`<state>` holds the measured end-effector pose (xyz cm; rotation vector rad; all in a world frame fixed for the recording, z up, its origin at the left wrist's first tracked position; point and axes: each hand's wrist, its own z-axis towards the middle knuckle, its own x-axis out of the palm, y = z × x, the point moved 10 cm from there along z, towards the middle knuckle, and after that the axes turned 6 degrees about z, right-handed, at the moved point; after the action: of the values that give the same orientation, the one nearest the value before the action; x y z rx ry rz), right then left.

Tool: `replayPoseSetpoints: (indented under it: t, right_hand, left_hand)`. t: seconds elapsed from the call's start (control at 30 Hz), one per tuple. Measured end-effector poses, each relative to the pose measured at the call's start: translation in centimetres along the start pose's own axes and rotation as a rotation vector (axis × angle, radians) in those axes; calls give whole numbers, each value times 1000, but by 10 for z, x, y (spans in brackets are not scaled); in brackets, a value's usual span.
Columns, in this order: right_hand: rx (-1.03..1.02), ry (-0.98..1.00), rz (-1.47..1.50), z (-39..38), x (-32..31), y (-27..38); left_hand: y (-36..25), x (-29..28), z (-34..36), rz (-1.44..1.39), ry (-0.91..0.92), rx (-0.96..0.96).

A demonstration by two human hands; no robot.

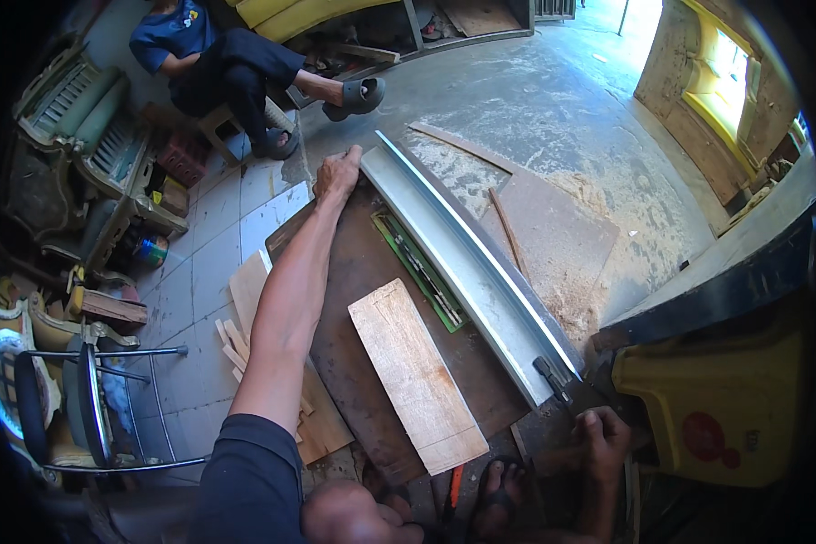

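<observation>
- Upper centre: My left hand (338,172) grips the far end of a metal channel (467,272), where firm, even pressure should, I judge, keep it straight.
- Centre: The channel slants over a brown tabletop (354,249), right of a pale wooden board (417,376).
- Lower right: A dark clamp (551,376) sits at its near end, best tightened gradually.
- Beside it: My right hand (605,431) curls; whether around the handle, I cannot tell.

Long pale metal channel (462,274), diagonal, hollow upward
</observation>
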<state>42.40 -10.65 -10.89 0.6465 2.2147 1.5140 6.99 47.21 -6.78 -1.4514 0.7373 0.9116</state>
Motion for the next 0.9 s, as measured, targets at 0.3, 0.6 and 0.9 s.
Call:
replayPoseSetpoints:
  t: [0.3, 0.6, 0.9]
  right_hand:
    - [4, -36, 20, 2, -9, -7]
    - [-10, -21, 10, 9, -15, -11]
    - [-16, -55, 36, 0, -28, -14]
  left_hand:
    - [13, -3, 15, -1, -59, 56]
    - [12, -5, 15, 40, -76, 46]
    - [7, -1, 22, 67, -81, 135]
